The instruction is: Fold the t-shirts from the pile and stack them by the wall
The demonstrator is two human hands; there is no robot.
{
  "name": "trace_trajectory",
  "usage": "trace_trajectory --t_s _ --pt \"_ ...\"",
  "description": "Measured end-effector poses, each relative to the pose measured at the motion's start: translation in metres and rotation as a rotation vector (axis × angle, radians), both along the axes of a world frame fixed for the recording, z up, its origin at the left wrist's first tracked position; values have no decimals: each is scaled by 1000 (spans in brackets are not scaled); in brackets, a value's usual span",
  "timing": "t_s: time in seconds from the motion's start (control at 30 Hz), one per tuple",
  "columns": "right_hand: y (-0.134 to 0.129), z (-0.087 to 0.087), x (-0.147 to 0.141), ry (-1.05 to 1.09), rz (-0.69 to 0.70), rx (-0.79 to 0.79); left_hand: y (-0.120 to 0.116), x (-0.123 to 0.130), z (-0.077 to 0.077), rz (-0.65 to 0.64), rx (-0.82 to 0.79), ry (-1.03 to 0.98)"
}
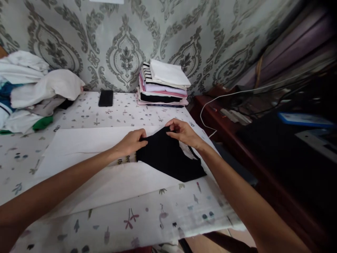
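Note:
A white shirt [86, 140] with a black part [168, 154] lies spread flat in front of me, with some dark printed lettering near where the two colours meet. My left hand [133, 140] is closed, thumb and fingers pinching the far edge of the black cloth near that seam. Further right, my right hand [181, 133] pinches the black cloth's upper corner, slightly raised. A pale strip of cloth shows inside the black part, beneath my right wrist. My left forearm covers some of the white part and the print.
Folded clothes [163, 88] are stacked at the back by the patterned wall. A black phone [105, 98] lies left of them, and a heap of loose clothes [34, 91] sits far left. A dark red desk [210, 116] with a white cable [237, 93] stands right of the printed tablecloth [118, 225].

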State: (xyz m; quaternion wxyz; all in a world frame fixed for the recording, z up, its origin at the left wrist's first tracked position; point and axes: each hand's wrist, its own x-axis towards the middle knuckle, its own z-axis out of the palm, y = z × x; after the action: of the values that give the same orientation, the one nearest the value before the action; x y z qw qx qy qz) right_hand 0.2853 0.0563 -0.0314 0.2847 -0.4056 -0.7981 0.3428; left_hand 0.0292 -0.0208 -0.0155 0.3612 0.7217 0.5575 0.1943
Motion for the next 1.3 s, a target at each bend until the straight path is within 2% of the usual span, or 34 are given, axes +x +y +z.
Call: trace_trajectory --t_s 0.07,0.2,0.27,0.33,0.4,0.5,0.57,0.63,0.77,0.83,0.93,1.13,1.23,1.3 --pt "0 -7 -1 -39 -81 117 -2 -2 0 28 27 43" --pt "1 -15 -3 -149 -149 273 -7 1 7 -13 99 348" --pt "-4 -12 -6 -127 -226 326 -13 6 11 -44 232 481" --pt "-18 -4 -10 -140 -266 389 -21 14 10 -96 461 516" --pt "-41 2 -15 -232 -206 454 -31 21 2 -201 648 457" --pt "-85 -2 -16 -439 -111 513 -45 26 -21 -408 699 403" --pt "-113 -11 -8 -508 -163 478 -52 24 -36 -504 659 412" --pt "-135 -18 8 -482 -285 410 -55 21 -43 -546 615 400" --pt "-164 -18 46 -260 -611 284 -52 22 -33 -587 545 335" --pt "-173 -15 59 -167 -703 179 -48 29 -24 -617 511 308" --pt "-179 -15 66 -136 -718 57 -45 46 -18 -668 503 295" --pt "-172 -17 65 -139 -668 -8 -49 70 -26 -772 498 302" --pt "-172 -14 69 -86 -640 -77 -55 65 -21 -789 493 271" --pt "-174 -12 72 -75 -616 -89 -59 49 -12 -751 475 234"
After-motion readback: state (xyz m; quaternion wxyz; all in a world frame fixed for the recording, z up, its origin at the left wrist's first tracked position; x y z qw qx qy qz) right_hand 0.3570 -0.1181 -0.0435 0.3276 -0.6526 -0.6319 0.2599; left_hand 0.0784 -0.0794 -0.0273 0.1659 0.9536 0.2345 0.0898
